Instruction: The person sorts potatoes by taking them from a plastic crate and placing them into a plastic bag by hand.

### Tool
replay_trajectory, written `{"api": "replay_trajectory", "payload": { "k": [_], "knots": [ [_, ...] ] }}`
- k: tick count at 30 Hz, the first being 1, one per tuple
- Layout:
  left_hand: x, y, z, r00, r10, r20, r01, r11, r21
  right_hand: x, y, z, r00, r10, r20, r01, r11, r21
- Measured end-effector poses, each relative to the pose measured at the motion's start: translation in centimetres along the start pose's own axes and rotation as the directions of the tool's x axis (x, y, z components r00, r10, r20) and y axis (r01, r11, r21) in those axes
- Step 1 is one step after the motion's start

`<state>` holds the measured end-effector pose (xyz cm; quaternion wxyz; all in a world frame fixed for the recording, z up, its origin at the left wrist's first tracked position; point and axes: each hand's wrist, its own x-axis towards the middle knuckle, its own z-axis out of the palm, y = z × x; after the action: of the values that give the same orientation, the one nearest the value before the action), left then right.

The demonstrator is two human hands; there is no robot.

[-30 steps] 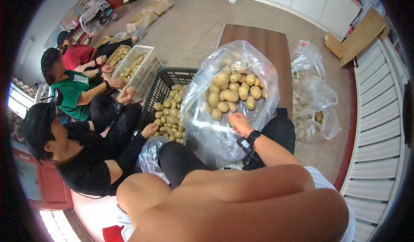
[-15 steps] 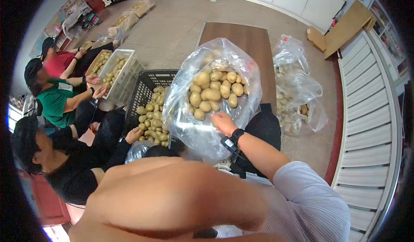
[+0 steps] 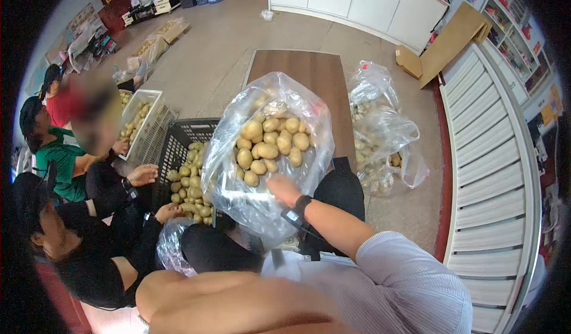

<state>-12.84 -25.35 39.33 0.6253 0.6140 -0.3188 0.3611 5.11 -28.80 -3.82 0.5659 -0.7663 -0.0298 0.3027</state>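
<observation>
Location: the yellow-brown, oval to round potatoes (image 3: 266, 150) lie in a loose heap inside an open, clear plastic bag (image 3: 244, 206). The bag sits over the near end of the brown wood-grain tabletop (image 3: 327, 75), in front of my knees and just beside the black lattice-walled plastic crate (image 3: 193, 132), which holds more potatoes.

Grip state: my right hand (image 3: 284, 190), black band at the wrist, is at the near side of the heap, fingers partly curled and pointing toward the lowest potatoes. I cannot tell whether the fingertips press on film, touch a potato or pinch anything. I cannot make out my left hand; a blurred stretch of bare skin fills the foreground close to the lens.

Handling, single potato: I judge each one firm, rigid and light enough for one hand. Skin looks dry and should give fair friction, but the rounded form can roll. I would take hold across the narrow waist, thumb opposing two or three fingers, and keep nails off the skin, since a hard squeeze or a drop may bruise it.

Handling, bag: the film is thin, slack and likely slippery; it offers no stiffness. The filled load should be heavy and shift as a mass. I would gather a thick fold of the rim in each hand, or support from beneath; a single pinched layer may stretch or tear.
</observation>
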Motion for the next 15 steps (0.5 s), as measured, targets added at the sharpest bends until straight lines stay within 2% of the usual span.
{"api": "replay_trajectory", "payload": {
  "k": [3, 6, 9, 11, 12, 14, 15],
  "knots": [
    [0.7, 0.1, 0.5, 0.999, -0.01, 0.054, 0.007, 0.998, 0.066, 0.2, 0.4, -0.2, 0.997, 0.004, 0.076, 0.0, 0.998, -0.059],
    [0.8, 0.5, 1.2, 0.997, -0.035, 0.067, 0.027, 0.993, 0.117, -0.1, 0.2, -0.3, 0.998, 0.065, -0.007, -0.065, 0.997, -0.045],
    [1.1, 0.9, 2.0, 0.995, -0.07, 0.065, 0.058, 0.982, 0.18, 2.8, 4.4, 0.4, 0.998, -0.039, 0.041, 0.035, 0.994, 0.108],
    [1.3, 1.4, 2.3, 0.992, -0.115, 0.053, 0.1, 0.967, 0.233, 0.8, 2.1, 0.2, 0.999, -0.026, 0.031, 0.021, 0.99, 0.14],
    [1.5, 2.1, 1.9, 0.984, -0.157, 0.089, 0.127, 0.952, 0.279, 0.6, 1.8, 0.1, 0.998, -0.019, 0.056, 0.01, 0.988, 0.152],
    [2.4, 2.9, 0.1, 0.901, -0.249, 0.355, 0.075, 0.896, 0.438, 0.5, 1.9, 0.1, 0.997, -0.017, 0.07, 0.007, 0.989, 0.146],
    [2.5, 2.7, -0.1, 0.902, -0.219, 0.371, 0.047, 0.905, 0.422, 0.3, 1.7, 0.0, 0.998, -0.019, 0.062, 0.011, 0.992, 0.129]
  ]
}}
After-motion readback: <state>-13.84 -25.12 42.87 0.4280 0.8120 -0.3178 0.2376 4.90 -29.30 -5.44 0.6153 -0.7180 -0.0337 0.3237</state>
